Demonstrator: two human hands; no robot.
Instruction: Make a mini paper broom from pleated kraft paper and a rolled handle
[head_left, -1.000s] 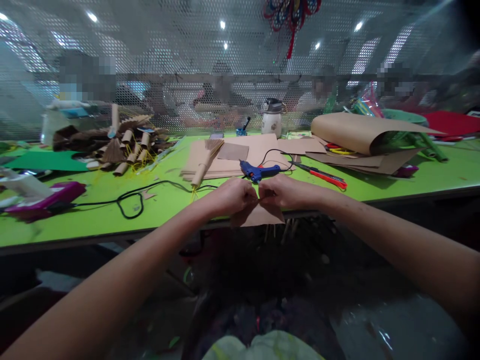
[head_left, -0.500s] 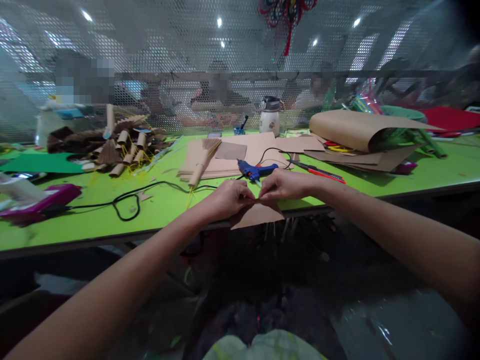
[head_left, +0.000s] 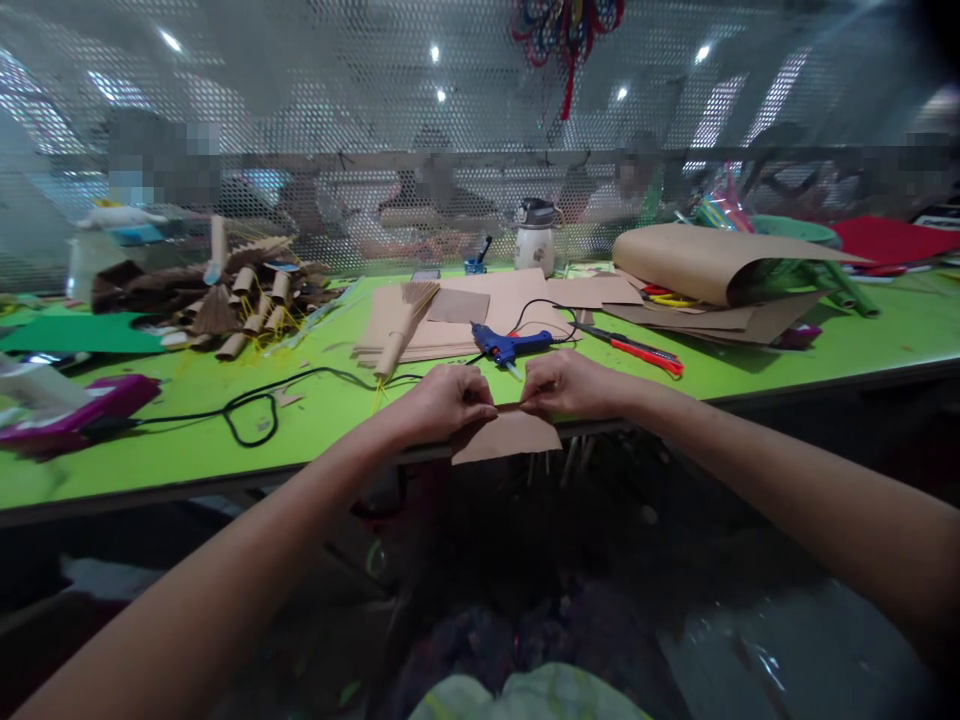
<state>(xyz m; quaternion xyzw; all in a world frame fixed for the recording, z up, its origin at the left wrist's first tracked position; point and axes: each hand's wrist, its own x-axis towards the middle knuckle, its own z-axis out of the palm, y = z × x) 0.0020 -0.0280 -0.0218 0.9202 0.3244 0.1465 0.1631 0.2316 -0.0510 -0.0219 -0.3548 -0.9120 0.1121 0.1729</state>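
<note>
A small sheet of brown paper (head_left: pixel 508 437) hangs over the table's front edge, pinched along its upper edge by both hands. My left hand (head_left: pixel 457 400) has its fingers closed on the left part of that edge. On the right part, my right hand (head_left: pixel 562 384) grips it between thumb and fingers. Just beyond the hands lies a blue glue gun (head_left: pixel 512 343). Behind it is a stack of brown paper sheets (head_left: pixel 375 318), with a pleated paper fan piece (head_left: pixel 405 335) resting on its left side.
A red-and-black cutter (head_left: pixel 637 352) lies right of the glue gun. Rolled brown paper (head_left: pixel 690 255) sits at the back right. Several paper tubes (head_left: pixel 255 300) are heaped at the left, near a purple tool (head_left: pixel 90 410) with a black cord (head_left: pixel 247 405). A bottle (head_left: pixel 535 240) stands behind.
My hands have moved apart along the paper's upper edge, the left one leftward and the right one slightly rightward. The paper stays in both hands. The view has shifted slightly.
</note>
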